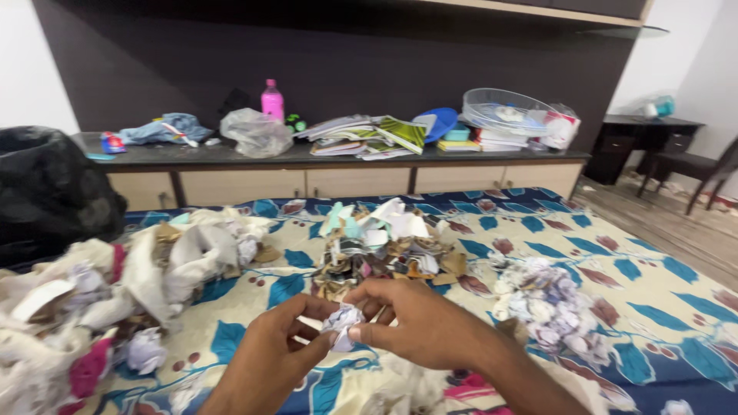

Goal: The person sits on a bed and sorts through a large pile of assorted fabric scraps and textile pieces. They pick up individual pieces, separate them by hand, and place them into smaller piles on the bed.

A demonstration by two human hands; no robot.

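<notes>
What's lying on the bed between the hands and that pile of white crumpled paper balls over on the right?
In the head view, only the patterned bedsheet shows between the right hand and the paper-ball pile; the stretch is otherwise bare.

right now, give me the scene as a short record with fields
left hand: pinching a paper ball from the left
right hand: pinching the same ball from the right
surface: bed sheet, leaf print
ahead: scrap pile of torn paper
right: pile of paper balls
left: heap of crumpled paper, black bag
back: shelf with pink bottle, books
</notes>
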